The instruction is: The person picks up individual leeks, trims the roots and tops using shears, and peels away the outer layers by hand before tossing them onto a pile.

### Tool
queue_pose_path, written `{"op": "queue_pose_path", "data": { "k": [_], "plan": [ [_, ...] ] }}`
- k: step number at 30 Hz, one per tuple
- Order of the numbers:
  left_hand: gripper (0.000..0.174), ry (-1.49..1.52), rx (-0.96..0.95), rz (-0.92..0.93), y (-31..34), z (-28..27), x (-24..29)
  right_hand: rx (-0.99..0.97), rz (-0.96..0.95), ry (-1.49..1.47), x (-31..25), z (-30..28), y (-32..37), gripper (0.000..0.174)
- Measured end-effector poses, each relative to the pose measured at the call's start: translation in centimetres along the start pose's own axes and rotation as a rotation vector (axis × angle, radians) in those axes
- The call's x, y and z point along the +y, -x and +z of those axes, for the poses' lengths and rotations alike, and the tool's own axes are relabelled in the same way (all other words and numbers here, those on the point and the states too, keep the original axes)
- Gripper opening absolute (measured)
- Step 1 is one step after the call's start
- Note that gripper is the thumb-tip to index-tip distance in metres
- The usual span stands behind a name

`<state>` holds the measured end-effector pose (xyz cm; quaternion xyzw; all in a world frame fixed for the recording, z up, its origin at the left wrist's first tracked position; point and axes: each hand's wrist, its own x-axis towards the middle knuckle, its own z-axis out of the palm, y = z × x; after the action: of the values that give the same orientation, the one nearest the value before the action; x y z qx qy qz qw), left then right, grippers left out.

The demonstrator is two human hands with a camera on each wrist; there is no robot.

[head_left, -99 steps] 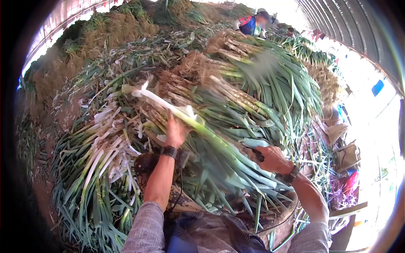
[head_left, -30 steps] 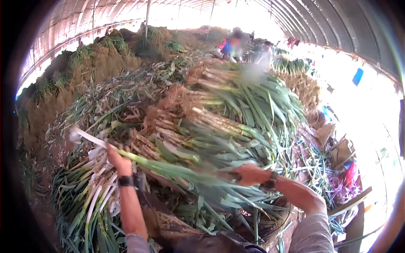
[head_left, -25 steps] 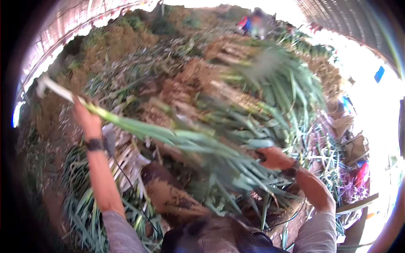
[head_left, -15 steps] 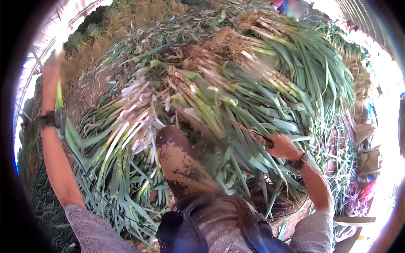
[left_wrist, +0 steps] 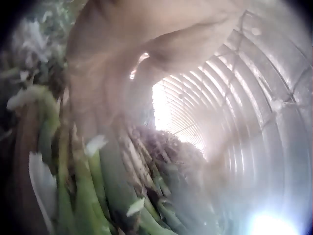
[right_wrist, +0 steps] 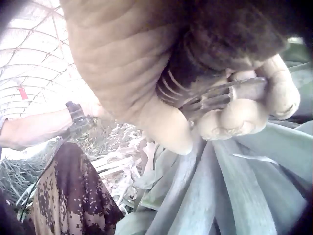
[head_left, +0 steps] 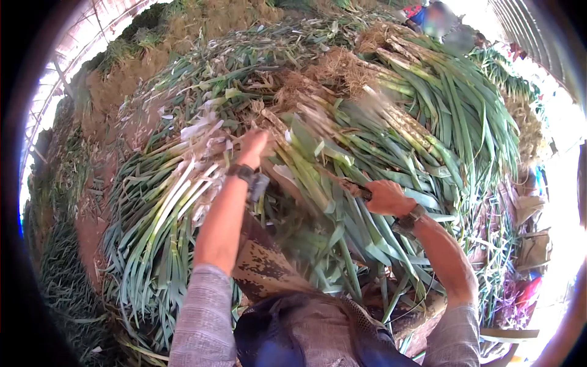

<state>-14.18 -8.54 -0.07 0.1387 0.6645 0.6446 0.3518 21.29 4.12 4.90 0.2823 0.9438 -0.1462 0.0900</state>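
Note:
My left hand point(head_left: 254, 148) reaches over the root ends of the unpeeled leeks point(head_left: 309, 177) in front of me. In the left wrist view its blurred fingers point(left_wrist: 98, 107) point down at the green and muddy stalks point(left_wrist: 88, 196); I cannot tell whether they hold one. My right hand point(head_left: 389, 198) grips a knife by its dark handle point(right_wrist: 183, 73), fingers curled round it. The brown-stained blade point(head_left: 342, 183) points up and left across the leek leaves. To the left of my left hand lies a heap of peeled leeks point(head_left: 183, 189) with white shafts.
A knee in patterned trousers point(head_left: 263, 263) stands between the two heaps. More leeks with shaggy roots point(head_left: 336, 70) lie farther back. Peeled scraps point(head_left: 244, 67) litter the ground behind. Another person point(head_left: 431, 18) is at the far right, under the arched roof point(head_left: 526, 30).
My left hand carried a white-shafted leek out to the far left, and is now back at the unpeeled leeks without it. The right hand keeps the knife, slightly farther left. The view has tilted down.

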Motion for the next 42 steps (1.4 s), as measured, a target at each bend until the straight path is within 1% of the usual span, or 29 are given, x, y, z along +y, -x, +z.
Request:
{"op": "queue_pose_path", "data": {
  "k": [2,3,4,5,6,8,10,11,12,14,16,18,20,22,23,25,26,27,28,29,30,31,32,34,35,36,38,40,42],
  "plan": [
    [0.028,0.024,0.062,-0.031,0.5,2.1,-2.0,-0.013,0.001,0.016,-0.3,-0.3,-1.2,0.025],
    [0.028,-0.052,0.082,0.024,-2.6,1.5,-5.4,-0.052,-0.002,0.027,-1.1,-0.9,-1.6,0.025],
    [0.028,-0.042,0.079,0.017,-2.4,1.5,-5.9,-0.092,-0.007,0.040,-1.6,-1.4,-2.1,0.024],
    [0.028,0.034,0.067,-0.042,-1.5,1.5,-6.4,-0.087,-0.036,0.071,-1.6,-1.3,-2.9,0.028],
    [0.028,0.111,0.058,-0.101,-0.7,1.5,-6.7,-0.096,-0.039,0.082,-1.6,-1.3,-3.7,0.028],
    [0.027,0.158,0.082,-0.107,-0.9,1.6,-8.0,-0.088,-0.068,0.092,-1.8,-1.1,-5.4,0.028],
    [0.027,0.153,0.042,0.007,-1.5,1.3,-9.4,-0.086,-0.067,0.094,-2.3,-1.0,-7.1,0.027],
    [0.027,0.160,0.047,0.002,-1.5,1.1,-9.9,-0.078,-0.061,0.085,-2.7,-1.0,-7.8,0.027],
    [0.026,0.187,0.001,-0.006,-1.6,1.2,-10.2,-0.084,-0.065,0.090,-3.0,-1.1,-8.6,0.027],
    [0.023,0.240,-0.097,-0.020,-0.8,1.7,-9.5,-0.161,-0.025,0.080,-3.9,-1.7,-9.7,0.027],
    [0.022,0.195,-0.096,-0.022,0.3,2.3,-8.4,-0.178,-0.029,0.043,-3.7,-1.7,-10.5,0.026],
    [0.024,0.197,-0.281,-0.211,0.9,2.9,-7.6,-0.194,-0.032,0.010,-3.4,-2.1,-10.9,0.026],
    [0.025,0.205,-0.294,-0.189,1.3,4.2,-7.4,-0.092,0.031,-0.027,-3.0,-2.6,-10.5,0.030],
    [0.021,0.125,-0.100,0.069,1.1,5.0,-7.1,-0.134,0.027,0.035,-2.6,-2.9,-10.3,0.031],
    [0.021,0.131,-0.103,0.068,0.2,4.9,-7.4,-0.175,0.021,0.093,-2.4,-3.0,-10.1,0.032],
    [0.026,-0.154,0.041,0.223,-2.5,4.4,-7.9,-0.160,0.024,0.087,-2.1,-2.9,-9.5,0.032],
    [0.026,-0.145,0.045,0.222,-3.9,4.4,-9.0,-0.145,0.023,0.073,-1.9,-2.8,-9.1,0.031],
    [0.030,-0.233,0.142,0.268,-5.5,4.4,-10.2,-0.142,0.001,0.055,-1.5,-2.7,-8.9,0.029],
    [0.033,-0.322,0.234,0.316,-5.5,4.5,-9.6,-0.138,0.004,0.061,-1.7,-3.0,-8.4,0.029],
    [0.033,-0.316,0.227,0.319,-5.3,4.5,-9.2,-0.141,0.010,0.067,-1.9,-3.1,-7.8,0.029],
    [0.037,-0.393,0.225,0.280,-5.1,4.5,-8.8,-0.143,0.018,0.073,-1.9,-3.3,-7.1,0.028],
    [0.040,-0.472,0.222,0.240,-4.9,4.7,-8.6,-0.097,-0.038,0.054,-2.2,-3.4,-6.3,0.029],
    [0.040,-0.467,0.212,0.243,-4.7,5.0,-8.5,-0.094,-0.028,0.057,-2.1,-3.6,-5.7,0.029],
    [0.045,-0.613,0.280,0.307,-4.2,5.4,-8.1,-0.109,0.029,0.069,-1.9,-3.6,-4.6,0.032],
    [0.051,-0.670,0.342,0.365,-3.8,5.7,-7.9,-0.065,-0.012,0.048,-1.2,-3.4,-4.1,0.035],
    [0.051,-0.667,0.332,0.373,-3.7,5.9,-7.5,-0.058,-0.002,0.048,-0.6,-3.5,-3.6,0.035],
    [0.056,-0.691,0.241,0.246,-3.0,5.6,-6.7,-0.106,0.049,0.068,-1.0,-4.7,-2.0,0.048],
    [0.056,-0.714,0.233,0.244,-2.7,5.5,-6.8,-0.115,0.062,0.052,-0.9,-5.3,-0.9,0.048],
    [0.053,-0.803,0.153,0.255,-2.4,5.4,-7.9,-0.116,0.108,-0.007,0.2,-5.1,0.1,0.046]
  ]
}}
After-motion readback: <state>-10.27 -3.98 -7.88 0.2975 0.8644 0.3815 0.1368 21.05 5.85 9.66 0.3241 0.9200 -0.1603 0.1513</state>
